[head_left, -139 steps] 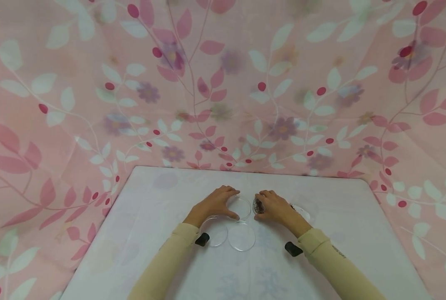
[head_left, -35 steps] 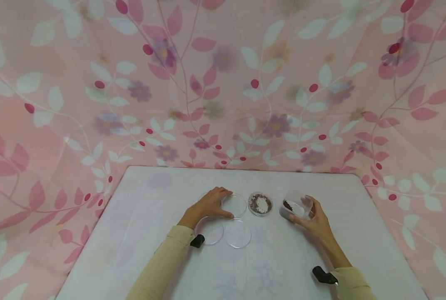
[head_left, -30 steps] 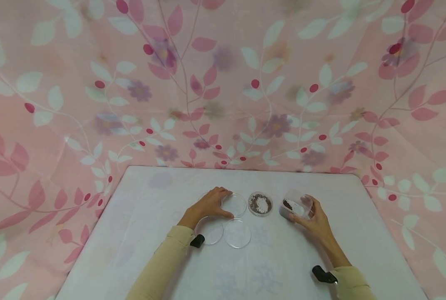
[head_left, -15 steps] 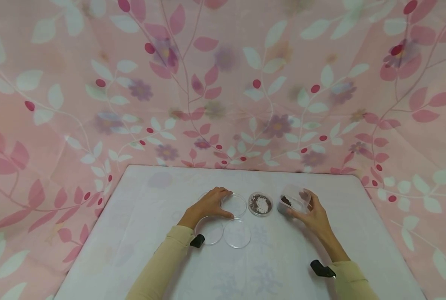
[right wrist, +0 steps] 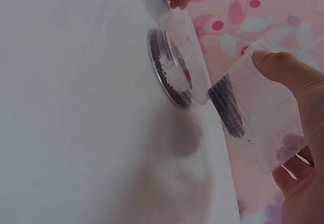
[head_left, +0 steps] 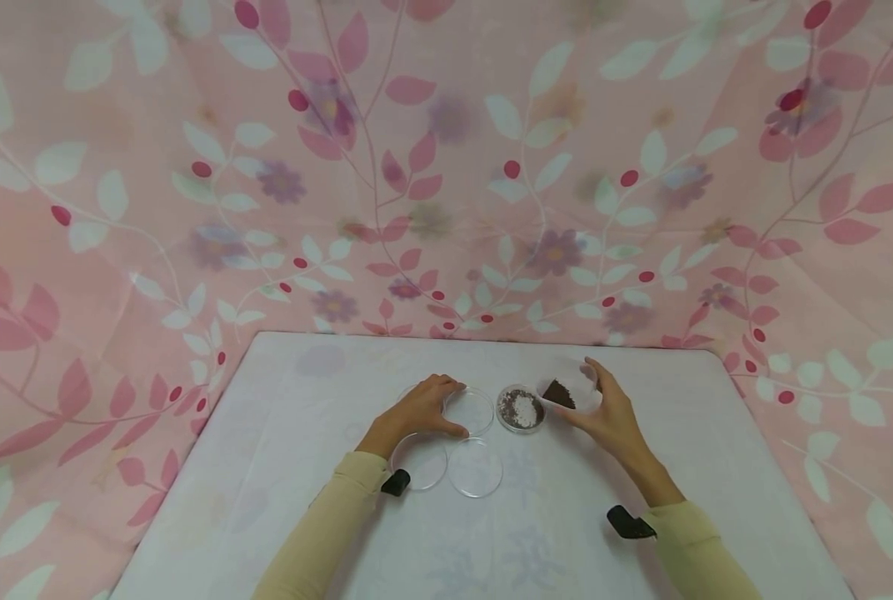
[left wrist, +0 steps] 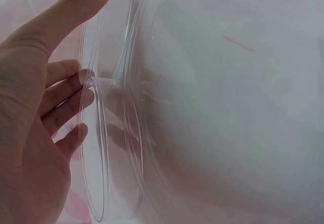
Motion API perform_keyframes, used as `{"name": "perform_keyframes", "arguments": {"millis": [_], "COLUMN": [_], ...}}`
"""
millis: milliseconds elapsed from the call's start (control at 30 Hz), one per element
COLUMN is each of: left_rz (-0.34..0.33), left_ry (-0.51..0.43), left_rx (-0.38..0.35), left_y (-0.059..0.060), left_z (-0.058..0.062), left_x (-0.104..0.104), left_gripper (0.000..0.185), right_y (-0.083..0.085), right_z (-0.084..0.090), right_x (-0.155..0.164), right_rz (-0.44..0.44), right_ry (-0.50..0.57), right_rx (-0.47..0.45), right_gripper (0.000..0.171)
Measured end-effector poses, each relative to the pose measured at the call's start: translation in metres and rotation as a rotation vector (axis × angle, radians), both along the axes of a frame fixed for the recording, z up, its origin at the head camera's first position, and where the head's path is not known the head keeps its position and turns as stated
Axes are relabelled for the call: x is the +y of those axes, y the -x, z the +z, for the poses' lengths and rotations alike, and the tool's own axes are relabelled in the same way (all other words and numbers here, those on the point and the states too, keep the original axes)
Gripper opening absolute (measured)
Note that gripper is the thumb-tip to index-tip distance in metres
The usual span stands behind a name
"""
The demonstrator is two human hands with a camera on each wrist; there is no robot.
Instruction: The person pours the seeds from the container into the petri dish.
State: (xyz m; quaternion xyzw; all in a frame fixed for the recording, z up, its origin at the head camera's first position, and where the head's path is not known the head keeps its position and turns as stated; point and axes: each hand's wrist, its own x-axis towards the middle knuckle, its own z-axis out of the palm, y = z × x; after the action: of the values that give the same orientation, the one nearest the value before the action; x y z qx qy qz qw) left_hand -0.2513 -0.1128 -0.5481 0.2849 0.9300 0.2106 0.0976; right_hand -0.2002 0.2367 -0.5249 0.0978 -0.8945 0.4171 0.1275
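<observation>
In the head view the right hand [head_left: 610, 414] grips a small clear plastic cup [head_left: 569, 390] of dark granules, tipped toward the filled petri dish [head_left: 521, 409] just beside it, while the left hand [head_left: 419, 408] rests with curled fingers round the rim of an empty petri dish [head_left: 472, 410] on the white table [head_left: 304, 467]. The left wrist view shows fingers [left wrist: 66, 90] and thumb touching the thin clear rims, which look light, stiff and probably slippery, best held by the edge. In the right wrist view the cup [right wrist: 255, 107] lies between thumb and fingers by its side wall, mouth close to the filled dish [right wrist: 174, 67]; thin-walled and light, it would likely buckle under a hard squeeze.
</observation>
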Motion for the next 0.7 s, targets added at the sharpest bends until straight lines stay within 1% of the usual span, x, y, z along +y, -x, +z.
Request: {"name": "perform_keyframes", "arguments": {"millis": [167, 333, 467, 700], "left_rz": [0.006, 0.013, 0.017, 0.014], "left_ry": [-0.007, -0.021, -0.011, -0.001], "left_rx": [-0.009, -0.021, -0.02, -0.014], "left_y": [-0.001, -0.002, -0.002, -0.002], "left_z": [0.001, 0.001, 0.001, 0.001], "left_x": [0.002, 0.003, 0.003, 0.004], "left_gripper": [0.086, 0.085, 0.084, 0.084], "right_y": [0.006, 0.01, 0.011, 0.014], "right_z": [0.009, 0.012, 0.015, 0.021], "right_x": [-0.019, -0.036, -0.047, -0.06], "right_rz": [0.031, 0.06, 0.085, 0.136], "right_ry": [-0.051, -0.123, -0.195, -0.336], "right_rx": [0.041, 0.049, 0.072, 0.191], "right_gripper": [0.104, 0.106, 0.106, 0.107]}}
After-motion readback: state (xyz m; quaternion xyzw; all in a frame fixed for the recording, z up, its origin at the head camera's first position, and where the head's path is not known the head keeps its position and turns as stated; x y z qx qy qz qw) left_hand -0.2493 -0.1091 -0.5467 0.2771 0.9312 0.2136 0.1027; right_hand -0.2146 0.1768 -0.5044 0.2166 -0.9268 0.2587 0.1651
